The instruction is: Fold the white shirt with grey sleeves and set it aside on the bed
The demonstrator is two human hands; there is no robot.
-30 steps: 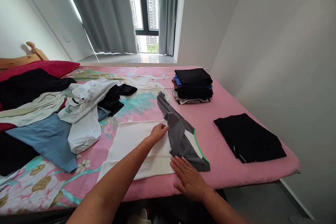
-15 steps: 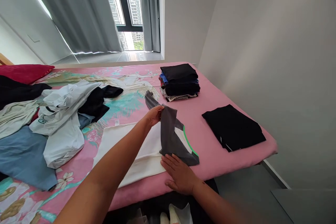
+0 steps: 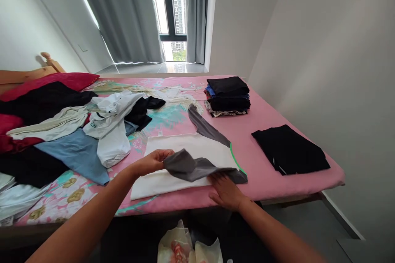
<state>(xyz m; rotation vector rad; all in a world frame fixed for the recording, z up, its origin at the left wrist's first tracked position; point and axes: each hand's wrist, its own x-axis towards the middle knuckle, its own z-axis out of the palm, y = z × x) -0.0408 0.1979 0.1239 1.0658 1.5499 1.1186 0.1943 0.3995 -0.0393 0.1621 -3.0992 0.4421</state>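
Note:
A white long-sleeved shirt with grey sleeves and a green-edged neckline lies spread on the bed's near edge. My left hand is closed on the cuff end of the near grey sleeve, which is lifted and bent over the shirt's body. Flat at the near shoulder rests my right hand, its fingers stretched out and their tips partly hidden beneath the sleeve. The far sleeve extends away across the sheet, with nothing holding it.
On the pink bed sheet, a stack of folded clothes stands at the back and a folded black garment lies to the right. Loose clothes are heaped at the left, near a red pillow. A wall borders the right side.
My left hand has drawn the near sleeve leftward and down, from crossing the chest to lying along the near side of the shirt. The view has turned left.

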